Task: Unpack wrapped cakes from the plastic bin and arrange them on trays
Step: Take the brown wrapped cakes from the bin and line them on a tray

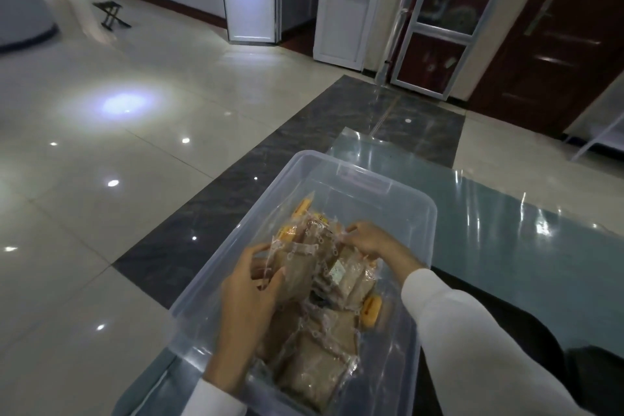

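- The clear, rectangular plastic bin [398, 199] sits on a glossy blue-green glass surface [526, 230], at that surface's near left corner, with its near end reaching toward the person.
- Inside the bin lies a loose heap of brown cakes in clear crinkled wrappers [324, 341], with a few yellow-orange pieces showing along the heap's left and right edges; the bin's far end is bare.
- The left hand [250, 294] has its fingers and thumb curled round a wrapped cake [297, 267] at the top of the heap.
- The right hand [368, 240] pinches the crinkled wrapper edge of what seems to be the same bundle, though the overlapping plastic makes this hard to confirm.
- No trays are in view, so none of the cakes appear arranged yet.
- Risks from here, as I judge them:
  - The wrappers look slippery and tangled, so lifting one could drag neighbours up and spill them over the bin's rim.
  - Pulling by the thin wrapper edge could tear it open.
  - Squeezing too hard could crush the soft cake.
  - The bin stands close to the surface's edge, so a sideways tug might slide it off the smooth glass.
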Demonstrator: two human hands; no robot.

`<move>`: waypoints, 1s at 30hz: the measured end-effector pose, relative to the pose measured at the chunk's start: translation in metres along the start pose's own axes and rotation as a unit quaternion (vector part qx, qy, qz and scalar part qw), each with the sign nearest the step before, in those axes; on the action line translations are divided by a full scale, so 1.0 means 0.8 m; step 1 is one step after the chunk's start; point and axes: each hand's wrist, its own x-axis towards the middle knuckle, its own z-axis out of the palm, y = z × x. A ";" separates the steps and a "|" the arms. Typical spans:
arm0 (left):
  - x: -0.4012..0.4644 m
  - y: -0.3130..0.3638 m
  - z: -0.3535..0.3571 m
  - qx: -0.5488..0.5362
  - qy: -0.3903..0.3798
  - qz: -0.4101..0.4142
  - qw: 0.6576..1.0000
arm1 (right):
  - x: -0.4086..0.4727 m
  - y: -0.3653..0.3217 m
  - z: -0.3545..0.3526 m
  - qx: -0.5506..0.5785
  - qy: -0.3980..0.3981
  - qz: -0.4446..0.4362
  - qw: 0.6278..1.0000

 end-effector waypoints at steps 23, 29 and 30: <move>-0.017 0.049 -0.011 -0.076 0.006 0.006 0.997 | -0.166 -0.019 -0.071 0.159 0.169 -0.181 0.956; -0.045 0.109 0.006 -0.111 0.001 0.065 0.992 | -0.266 0.008 -0.091 0.248 0.296 -0.242 0.890; -0.052 0.119 0.011 -0.121 -0.008 0.068 0.990 | -0.276 0.019 -0.093 0.253 0.321 -0.243 0.880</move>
